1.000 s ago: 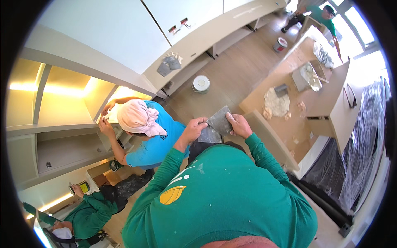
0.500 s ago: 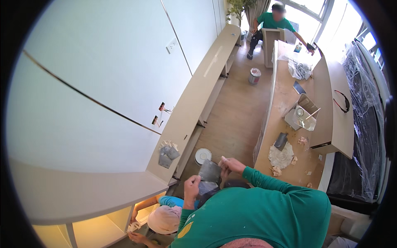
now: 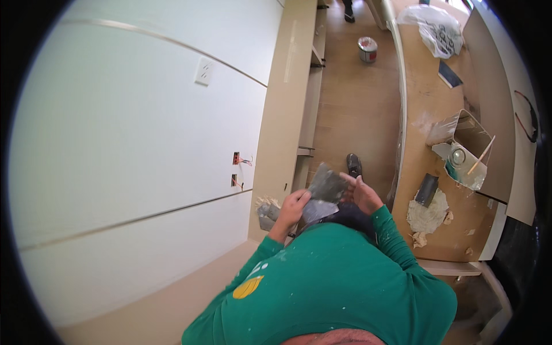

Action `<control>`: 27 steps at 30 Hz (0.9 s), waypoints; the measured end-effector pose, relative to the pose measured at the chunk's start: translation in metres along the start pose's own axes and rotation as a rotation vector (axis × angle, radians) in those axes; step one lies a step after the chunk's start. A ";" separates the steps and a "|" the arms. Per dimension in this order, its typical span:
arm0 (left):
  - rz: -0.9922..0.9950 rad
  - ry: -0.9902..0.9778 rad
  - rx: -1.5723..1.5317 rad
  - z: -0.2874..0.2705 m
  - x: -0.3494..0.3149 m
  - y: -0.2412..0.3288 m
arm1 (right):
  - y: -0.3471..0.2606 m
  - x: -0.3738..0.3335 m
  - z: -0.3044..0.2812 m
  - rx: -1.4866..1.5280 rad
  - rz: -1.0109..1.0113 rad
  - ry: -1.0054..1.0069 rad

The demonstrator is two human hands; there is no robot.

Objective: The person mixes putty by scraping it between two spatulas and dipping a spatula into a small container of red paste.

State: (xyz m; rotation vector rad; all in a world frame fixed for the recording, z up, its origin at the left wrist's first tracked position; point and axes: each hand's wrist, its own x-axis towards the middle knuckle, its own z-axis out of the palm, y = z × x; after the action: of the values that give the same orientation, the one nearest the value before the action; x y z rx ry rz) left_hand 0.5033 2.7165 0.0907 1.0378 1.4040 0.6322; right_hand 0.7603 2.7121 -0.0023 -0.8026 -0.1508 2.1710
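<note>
My left hand (image 3: 292,211) is closed around the edges of two thin grey rectangular sheets, held in front of my body. The upper sheet (image 3: 328,183) is dark and dull; the lower sheet (image 3: 319,210) is paler with whitish smears. Beside the right edge of the upper sheet, my right hand (image 3: 364,194) is open, its fingers stretched out. Whether its fingertips touch the sheet I cannot tell. More grey sheets (image 3: 268,216) lie with pale crumpled scraps on the long low bench, left of my left hand.
A beige bench (image 3: 280,109) runs along the white panelled wall (image 3: 144,126), where wires stick out of two cutouts. On the right, a worktable (image 3: 422,109) bears a scraped tub (image 3: 444,132) with a stick, a plastic bag (image 3: 434,29) and dark sheets. A paint can (image 3: 367,49) stands on the floor.
My view has turned and dropped closer; the co-worker by the cabinet is out of it, and only a leg of the far one shows. My right hand's fingers have opened out beside the sheets.
</note>
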 end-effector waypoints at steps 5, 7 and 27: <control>-0.013 -0.425 0.185 0.039 0.162 0.048 | -0.079 0.039 0.002 -0.015 -0.091 0.273; 0.007 -0.497 0.193 0.053 0.200 0.069 | -0.124 0.046 0.009 -0.112 -0.188 0.369; 0.502 -0.596 1.105 0.013 0.486 0.136 | -0.358 0.312 -0.078 -1.932 0.316 0.632</control>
State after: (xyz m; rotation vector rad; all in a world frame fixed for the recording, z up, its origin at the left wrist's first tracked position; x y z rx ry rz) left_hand 0.6023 3.1967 -0.0271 2.2657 0.8908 -0.2113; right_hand 0.8891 3.1672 -0.0918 -2.4959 -1.9934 1.2635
